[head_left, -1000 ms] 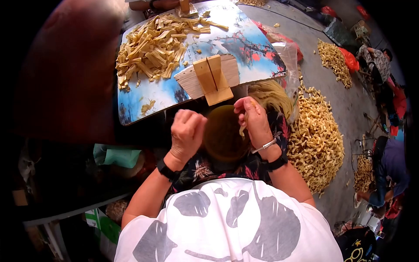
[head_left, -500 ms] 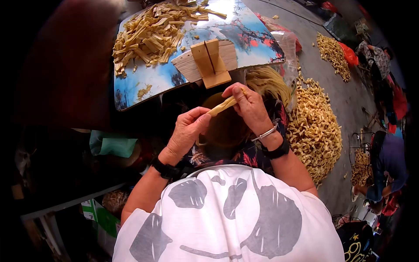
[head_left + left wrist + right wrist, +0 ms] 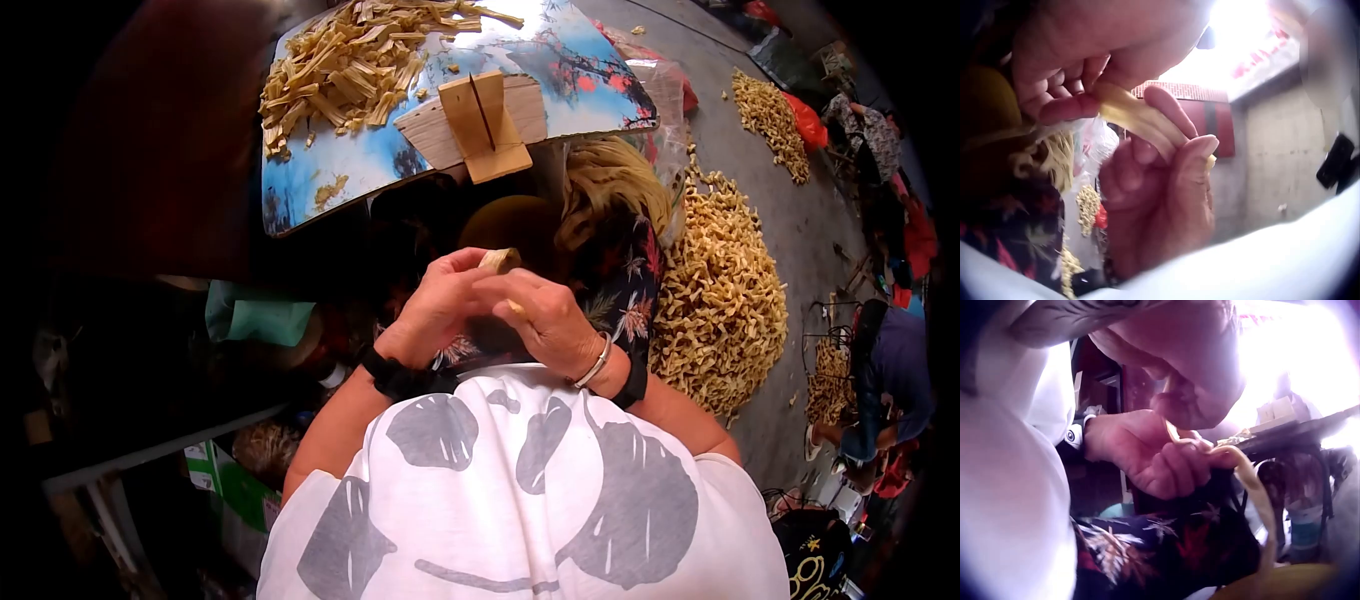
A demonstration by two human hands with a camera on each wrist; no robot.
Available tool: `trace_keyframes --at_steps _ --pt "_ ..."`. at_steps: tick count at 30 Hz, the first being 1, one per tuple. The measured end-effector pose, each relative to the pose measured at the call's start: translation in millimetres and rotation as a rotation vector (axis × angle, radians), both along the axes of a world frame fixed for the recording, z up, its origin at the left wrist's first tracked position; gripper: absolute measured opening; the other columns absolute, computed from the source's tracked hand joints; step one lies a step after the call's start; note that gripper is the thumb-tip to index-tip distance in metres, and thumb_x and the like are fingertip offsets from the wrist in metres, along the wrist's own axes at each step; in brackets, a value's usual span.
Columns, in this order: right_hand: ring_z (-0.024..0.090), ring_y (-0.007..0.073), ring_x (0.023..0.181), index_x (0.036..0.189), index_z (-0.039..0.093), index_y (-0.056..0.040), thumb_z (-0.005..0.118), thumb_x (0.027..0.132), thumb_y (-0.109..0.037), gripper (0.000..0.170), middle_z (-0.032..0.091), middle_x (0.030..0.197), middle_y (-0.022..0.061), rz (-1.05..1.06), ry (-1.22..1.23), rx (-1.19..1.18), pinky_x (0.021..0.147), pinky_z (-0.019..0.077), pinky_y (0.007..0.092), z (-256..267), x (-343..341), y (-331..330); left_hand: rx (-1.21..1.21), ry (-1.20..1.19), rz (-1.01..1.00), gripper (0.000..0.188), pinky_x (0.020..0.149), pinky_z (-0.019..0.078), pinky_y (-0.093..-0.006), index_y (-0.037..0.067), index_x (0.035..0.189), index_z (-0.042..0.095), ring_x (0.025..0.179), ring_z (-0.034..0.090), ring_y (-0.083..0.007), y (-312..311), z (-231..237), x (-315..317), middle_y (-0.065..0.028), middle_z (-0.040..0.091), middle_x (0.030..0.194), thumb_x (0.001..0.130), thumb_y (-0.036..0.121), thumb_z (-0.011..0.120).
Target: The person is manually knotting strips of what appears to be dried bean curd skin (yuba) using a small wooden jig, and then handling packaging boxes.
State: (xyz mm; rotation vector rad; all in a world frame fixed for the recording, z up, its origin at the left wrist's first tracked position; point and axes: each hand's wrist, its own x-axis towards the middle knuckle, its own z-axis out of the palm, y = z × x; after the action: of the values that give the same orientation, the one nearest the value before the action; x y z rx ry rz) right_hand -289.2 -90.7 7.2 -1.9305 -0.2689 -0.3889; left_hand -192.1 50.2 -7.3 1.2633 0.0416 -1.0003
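Both hands meet in front of the white shirt, at a soft yellow strip [image 3: 498, 260]. My left hand [image 3: 438, 305] pinches it with curled fingers, and in the right wrist view a length of the strip [image 3: 1254, 478] hangs from that hand. On the other side, my right hand [image 3: 550, 318] grips the strip between thumb and fingers, with a small end poking out by the thumb. In the left wrist view the strip [image 3: 1141, 122] spans from one hand to the other, folded lengthwise. A dark round tub [image 3: 510, 218] stands just beyond the hands.
A slotted wooden block [image 3: 485, 125] sits at the edge of the painted table [image 3: 580, 100], beside a heap of yellow pieces [image 3: 345, 70]. Long yellow strips [image 3: 615, 185] hang at the right. A pile of small knotted pieces [image 3: 720, 300] covers the floor; people are farther right.
The left hand, holding no visible strip at first, came to grip the strip's other end and stretch it. Now both hands are closer to the body and together, with the strip bent between them.
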Motion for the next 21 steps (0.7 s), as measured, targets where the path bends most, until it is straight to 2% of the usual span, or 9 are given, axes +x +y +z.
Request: trace_keyframes --at_steps 2,3,4,6,7,11,15,18,21 --pt "0.064 0.0323 0.091 0.098 0.062 -0.0013 0.066 0.085 -0.008 0.015 0.064 0.099 0.0147 -0.145 0.011 -0.32 0.074 0.0544 0.0365 1.4 -3.9 -10.2 0.173 -0.325 -0.156 0.019 0.068 0.0536 -0.0267 -0.001 0.109 0.065 0.081 0.067 -0.0172 1.7 -10.9 3.6 -0.0056 0.069 0.087 0.093 0.01 0.065" --pt "0.063 0.0331 0.094 0.095 0.061 -0.0011 0.067 0.084 -0.009 0.014 0.063 0.105 0.0158 -0.185 -0.033 -0.43 0.075 0.0545 0.0372 3.6 -3.3 -12.3 0.376 -0.765 -0.229 0.019 0.065 0.0515 -0.0276 -0.001 0.108 0.065 0.075 0.066 -0.0181 3.0 -29.7 1.4 -0.0076 0.07 0.084 0.09 0.006 0.065" --pt "0.063 0.0335 0.093 0.094 0.06 -0.001 0.067 0.085 -0.009 0.014 0.063 0.106 0.0163 -0.204 -0.048 -0.37 0.075 0.0546 0.0371 -0.2 -1.8 -13.1 0.339 -1.102 -0.231 0.015 0.063 0.0506 -0.0343 0.001 0.1 0.065 0.071 0.064 -0.0251 1.9 -20.4 -5.0 -0.0107 0.067 0.082 0.085 0.004 0.067" --pt "0.063 0.0343 0.092 0.092 0.059 -0.0007 0.066 0.086 -0.01 0.013 0.062 0.107 0.0172 -0.238 -0.094 -0.255 0.075 0.0546 0.0369 -21.9 4.1 -14.0 0.566 -1.29 -0.429 0.012 0.064 0.0496 -0.042 0.004 0.092 0.063 0.071 0.061 -0.0344 -0.3 1.3 -9.9 -0.0143 0.06 0.08 0.081 0.0 0.066" --pt "0.063 0.0352 0.09 0.092 0.059 -0.0001 0.063 0.089 -0.01 0.011 0.061 0.108 0.0187 -0.183 0.058 -0.022 0.076 0.0548 0.0375 -32.2 3.2 -13.3 0.576 -1.28 -0.434 0.013 0.066 0.0499 -0.0446 0.006 0.088 0.06 0.076 0.059 -0.0383 -0.6 2.4 -10.7 -0.0148 0.057 0.079 0.08 -0.004 0.063" --pt "0.064 0.0112 0.071 0.093 0.059 0.0012 0.049 0.103 -0.019 0.024 0.064 0.094 0.0084 -0.114 0.442 0.606 0.047 0.0493 0.0209 -41.9 7.6 -9.8 0.62 -1.474 -0.35 0.02 0.064 0.0513 -0.0407 0.005 0.093 0.06 0.077 0.06 -0.0349 -0.2 10.9 -11.3 -0.014 0.055 0.087 0.076 -0.006 0.061" --pt "0.055 0.0102 0.048 0.096 0.057 -0.0042 0.052 0.102 -0.024 0.021 0.063 0.076 0.0071 -0.154 0.633 0.872 0.044 0.0459 0.0214 -57.4 18.5 -7.8 0.614 -1.774 -0.288 0.029 0.061 0.0517 -0.0364 0.002 0.099 0.061 0.073 0.06 -0.0299 -3.2 13.8 -13.1 -0.0125 0.051 0.085 0.071 -0.004 0.064" --pt "0.059 0.013 0.051 0.096 0.057 -0.0039 0.054 0.101 -0.027 0.023 0.065 0.077 0.0079 -0.292 0.724 0.945 0.045 0.0469 0.0213 -64.2 29.4 1.6 0.559 -1.882 -0.257 0.044 0.062 0.0531 -0.0334 -0.001 0.112 0.062 0.075 0.061 -0.0265 -8.8 10.9 -16.8 -0.0125 0.052 0.087 0.069 -0.005 0.064" --pt "0.064 0.0159 0.064 0.1 0.06 -0.002 0.057 0.098 -0.023 0.022 0.067 0.082 0.0096 -0.361 0.482 0.476 0.056 0.0523 0.0278 -89.1 39.0 1.3 0.599 -1.86 -0.195 0.036 0.062 0.0528 -0.0344 -0.002 0.107 0.06 0.073 0.061 -0.028 -11.3 4.5 -14.4 -0.0138 0.051 0.084 0.072 0.002 0.066"
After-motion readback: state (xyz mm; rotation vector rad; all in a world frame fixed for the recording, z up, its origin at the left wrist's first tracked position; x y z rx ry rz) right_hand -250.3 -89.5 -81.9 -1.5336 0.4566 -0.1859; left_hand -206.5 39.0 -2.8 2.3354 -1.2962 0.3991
